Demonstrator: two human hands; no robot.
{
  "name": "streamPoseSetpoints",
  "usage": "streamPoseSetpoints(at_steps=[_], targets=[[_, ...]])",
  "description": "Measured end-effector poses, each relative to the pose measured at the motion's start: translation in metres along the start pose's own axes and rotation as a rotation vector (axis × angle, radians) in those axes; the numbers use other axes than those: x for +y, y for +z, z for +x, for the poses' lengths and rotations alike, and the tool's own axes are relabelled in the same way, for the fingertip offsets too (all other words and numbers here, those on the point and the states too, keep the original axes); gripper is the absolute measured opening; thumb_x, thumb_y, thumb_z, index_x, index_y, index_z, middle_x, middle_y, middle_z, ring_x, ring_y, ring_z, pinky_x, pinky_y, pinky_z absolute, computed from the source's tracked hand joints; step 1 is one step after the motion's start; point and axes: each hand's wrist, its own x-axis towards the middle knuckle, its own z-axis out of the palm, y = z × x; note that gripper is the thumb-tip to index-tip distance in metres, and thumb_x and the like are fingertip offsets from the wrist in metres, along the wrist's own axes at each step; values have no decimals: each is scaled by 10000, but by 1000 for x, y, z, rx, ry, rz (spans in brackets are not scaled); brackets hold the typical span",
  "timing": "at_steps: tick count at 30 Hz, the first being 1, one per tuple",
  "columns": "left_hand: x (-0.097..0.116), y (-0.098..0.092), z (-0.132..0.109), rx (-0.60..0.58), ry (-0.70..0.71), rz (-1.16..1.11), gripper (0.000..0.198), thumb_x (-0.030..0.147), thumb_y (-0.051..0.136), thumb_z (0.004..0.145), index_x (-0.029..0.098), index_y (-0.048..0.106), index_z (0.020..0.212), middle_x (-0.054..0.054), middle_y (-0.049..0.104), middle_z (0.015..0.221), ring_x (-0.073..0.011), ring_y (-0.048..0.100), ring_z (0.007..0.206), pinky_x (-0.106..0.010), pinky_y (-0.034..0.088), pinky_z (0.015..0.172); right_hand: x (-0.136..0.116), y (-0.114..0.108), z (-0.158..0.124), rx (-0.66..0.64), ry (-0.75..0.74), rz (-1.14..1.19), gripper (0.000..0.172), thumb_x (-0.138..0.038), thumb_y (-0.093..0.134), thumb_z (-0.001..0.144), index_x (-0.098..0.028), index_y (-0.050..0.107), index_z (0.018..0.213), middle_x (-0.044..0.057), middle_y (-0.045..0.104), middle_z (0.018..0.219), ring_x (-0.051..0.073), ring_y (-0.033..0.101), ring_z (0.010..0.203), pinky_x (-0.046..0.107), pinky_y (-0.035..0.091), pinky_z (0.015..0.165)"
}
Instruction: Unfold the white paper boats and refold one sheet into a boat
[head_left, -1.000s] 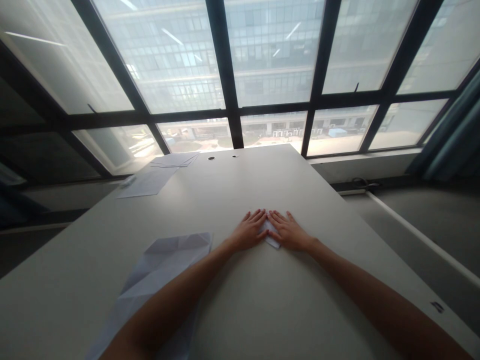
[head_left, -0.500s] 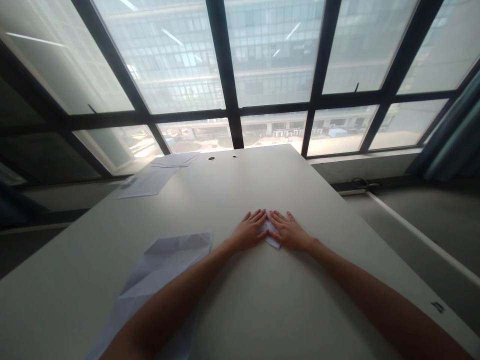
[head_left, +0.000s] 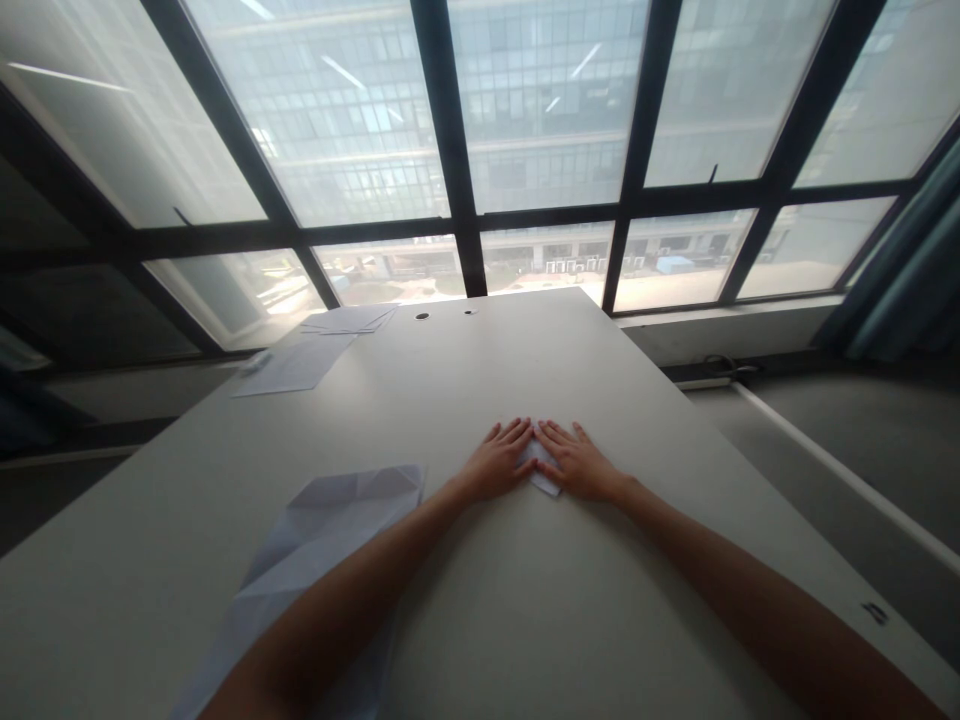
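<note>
A small piece of folded white paper (head_left: pixel 546 484) lies on the white table (head_left: pixel 480 370), mostly covered by my two hands. My left hand (head_left: pixel 498 462) presses flat on its left side, fingers stretched forward. On the other side my right hand (head_left: pixel 579 463) lies flat too, its fingers extended. The fingertips and thumbs of both hands meet or nearly meet over the paper, leaving a small patch of it showing between them. Beneath my left forearm is a larger creased sheet of paper (head_left: pixel 330 520), partly hidden by the arm.
Several flat paper sheets (head_left: pixel 292 362) lie at the table's far left corner. Two round holes, one a cable hole (head_left: pixel 422 317), are near the far edge. A small dark mark (head_left: pixel 875 613) is near the right edge. Large windows (head_left: pixel 547 110) stand beyond the table.
</note>
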Motion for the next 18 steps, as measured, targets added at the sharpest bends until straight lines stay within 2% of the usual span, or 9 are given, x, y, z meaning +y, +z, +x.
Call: streamPoseSetpoints(at_steps=[18], targets=[[2,-2,0,4,5,0,663,517,358,988,197,223,1553,-90,244,1600,-206,185,1489,-420,141,1207,1,-1,0,-33,-31,-28,723,-604,149,990,-162,161,1563,131,166,1609,271,110,1497,576,78,1183]])
